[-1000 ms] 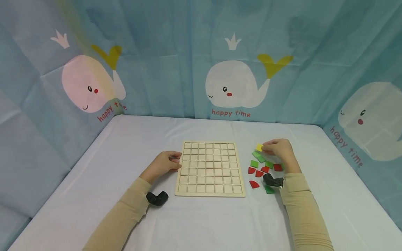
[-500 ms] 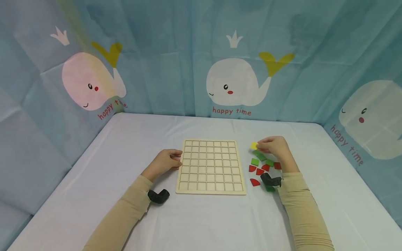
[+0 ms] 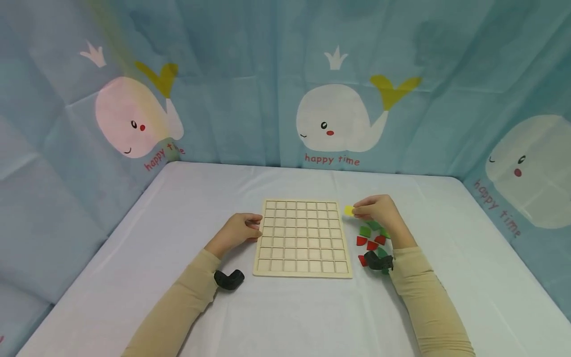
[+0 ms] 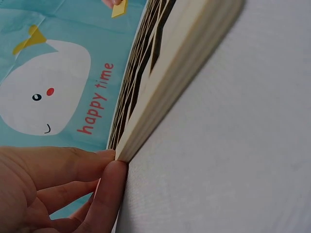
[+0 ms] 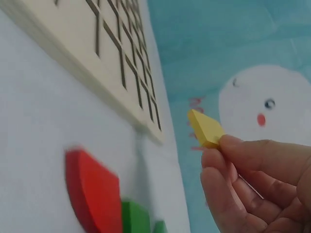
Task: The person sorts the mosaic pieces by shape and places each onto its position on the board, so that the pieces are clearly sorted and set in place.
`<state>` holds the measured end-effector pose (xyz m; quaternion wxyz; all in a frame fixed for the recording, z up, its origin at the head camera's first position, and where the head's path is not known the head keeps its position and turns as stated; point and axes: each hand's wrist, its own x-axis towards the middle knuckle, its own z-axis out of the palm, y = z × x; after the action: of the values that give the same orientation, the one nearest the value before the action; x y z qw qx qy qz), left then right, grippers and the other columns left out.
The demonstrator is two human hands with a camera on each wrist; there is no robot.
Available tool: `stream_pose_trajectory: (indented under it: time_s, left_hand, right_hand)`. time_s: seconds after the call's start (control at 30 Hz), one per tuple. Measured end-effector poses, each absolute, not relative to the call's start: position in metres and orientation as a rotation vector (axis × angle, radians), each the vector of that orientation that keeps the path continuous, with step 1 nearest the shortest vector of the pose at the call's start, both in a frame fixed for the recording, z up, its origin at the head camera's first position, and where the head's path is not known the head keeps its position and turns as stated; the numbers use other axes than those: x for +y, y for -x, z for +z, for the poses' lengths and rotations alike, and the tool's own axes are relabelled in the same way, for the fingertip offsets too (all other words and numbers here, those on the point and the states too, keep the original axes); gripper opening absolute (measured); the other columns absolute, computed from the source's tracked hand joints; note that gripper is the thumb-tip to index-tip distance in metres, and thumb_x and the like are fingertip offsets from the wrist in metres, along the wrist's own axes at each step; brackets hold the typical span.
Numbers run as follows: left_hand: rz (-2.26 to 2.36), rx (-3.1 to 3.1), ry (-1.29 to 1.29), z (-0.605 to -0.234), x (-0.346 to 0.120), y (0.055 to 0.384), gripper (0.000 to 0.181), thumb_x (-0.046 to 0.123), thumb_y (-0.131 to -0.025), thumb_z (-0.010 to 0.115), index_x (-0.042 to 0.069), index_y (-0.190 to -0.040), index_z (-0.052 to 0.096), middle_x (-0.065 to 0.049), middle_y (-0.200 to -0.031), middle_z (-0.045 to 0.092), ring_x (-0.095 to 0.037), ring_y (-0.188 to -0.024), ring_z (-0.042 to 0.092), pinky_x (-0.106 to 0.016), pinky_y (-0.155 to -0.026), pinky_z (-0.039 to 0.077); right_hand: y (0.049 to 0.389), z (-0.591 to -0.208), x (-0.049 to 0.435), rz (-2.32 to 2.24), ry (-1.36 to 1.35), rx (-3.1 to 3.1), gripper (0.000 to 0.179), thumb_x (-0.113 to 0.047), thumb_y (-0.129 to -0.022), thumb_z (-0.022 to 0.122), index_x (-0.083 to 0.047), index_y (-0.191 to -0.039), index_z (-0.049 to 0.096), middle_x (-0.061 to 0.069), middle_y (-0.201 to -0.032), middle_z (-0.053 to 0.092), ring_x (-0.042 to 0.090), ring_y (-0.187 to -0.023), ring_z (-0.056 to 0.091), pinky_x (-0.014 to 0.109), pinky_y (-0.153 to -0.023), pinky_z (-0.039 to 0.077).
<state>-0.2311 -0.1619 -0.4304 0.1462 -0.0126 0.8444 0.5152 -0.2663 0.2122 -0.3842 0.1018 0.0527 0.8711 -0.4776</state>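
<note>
A pale wooden grid board (image 3: 303,239) lies flat on the table, its surface divided into square recesses. At its left edge, my left hand (image 3: 235,231) holds the rim; in the left wrist view the fingertips (image 4: 111,167) pinch the board's edge. Just off the far right side of the board, my right hand (image 3: 379,210) pinches a small yellow square tile (image 3: 350,211) between thumb and finger. The right wrist view shows the yellow tile (image 5: 206,128) raised above the table, gripped by one corner. My other right fingers curl loosely beneath it.
Right of the board lie several loose pieces: green tiles (image 3: 365,231) and red quarter-round pieces (image 3: 372,245), some partly hidden under the right wrist and its black camera mount (image 3: 378,261). A white cloth covers the table (image 3: 290,317); a blue whale-print curtain (image 3: 250,109) hangs behind.
My right hand has moved left with the yellow tile, from over the loose pieces towards the board. The left hand has stayed at the board's left edge.
</note>
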Motion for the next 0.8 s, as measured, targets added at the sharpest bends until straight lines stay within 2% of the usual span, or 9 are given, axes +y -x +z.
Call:
stream_pose_trajectory:
  time_s: [0.1, 0.33, 0.5, 0.63, 0.8]
  left_hand:
    - [1.481, 2.424, 0.032, -0.431, -0.161, 0.231, 0.053, -0.001, -0.088, 0.068, -0.003, -0.139, 0.053, -0.02, -0.129, 0.058, -0.018, -0.094, 0.063, -0.026, -0.078, 0.061]
    - [1.471, 2.431, 0.041, -0.431, -0.161, 0.233, 0.053, -0.001, -0.088, 0.068, -0.002, -0.14, 0.054, -0.019, -0.13, 0.059, -0.018, -0.094, 0.064, -0.026, -0.078, 0.061]
    - [1.462, 2.448, 0.038, -0.429, -0.161, 0.235, 0.053, -0.001, -0.088, 0.068, -0.001, -0.139, 0.054, -0.018, -0.128, 0.06, -0.018, -0.095, 0.063, -0.026, -0.078, 0.061]
    - [1.465, 2.447, 0.025, -0.429, -0.161, 0.235, 0.054, -0.001, -0.087, 0.068, -0.002, -0.139, 0.054, -0.019, -0.127, 0.06, -0.018, -0.092, 0.063, -0.025, -0.077, 0.061]
    - [1.462, 2.442, 0.037, -0.43, -0.163, 0.233, 0.054, -0.001, -0.087, 0.068, -0.001, -0.139, 0.054, -0.019, -0.128, 0.06, -0.017, -0.093, 0.063, -0.025, -0.077, 0.06]
  right_hand:
    - [0.264, -0.383, 0.2, -1.382, -0.106, 2.579, 0.03, -0.021, -0.093, 0.07, 0.001, -0.113, 0.072, 0.012, -0.108, 0.075, 0.009, -0.082, 0.073, 0.034, -0.09, 0.059]
    - [0.266, -0.383, 0.172, -1.424, -0.007, 2.518, 0.022, -0.015, -0.09, 0.073, 0.002, -0.105, 0.073, 0.007, -0.095, 0.077, 0.018, -0.084, 0.075, 0.035, -0.087, 0.061]
    - [0.266, -0.385, 0.155, -1.46, 0.057, 2.483, 0.02, -0.014, -0.089, 0.074, 0.001, -0.102, 0.074, 0.009, -0.096, 0.077, 0.028, -0.092, 0.074, 0.038, -0.087, 0.061]
    - [0.269, -0.386, 0.141, -1.481, 0.122, 2.469, 0.018, -0.012, -0.088, 0.074, 0.002, -0.1, 0.074, 0.012, -0.095, 0.076, 0.03, -0.091, 0.074, 0.042, -0.086, 0.061]
    - [0.273, -0.39, 0.123, -1.473, 0.155, 2.447, 0.015, -0.01, -0.087, 0.075, 0.001, -0.097, 0.075, 0.013, -0.093, 0.076, 0.029, -0.088, 0.075, 0.039, -0.082, 0.063]
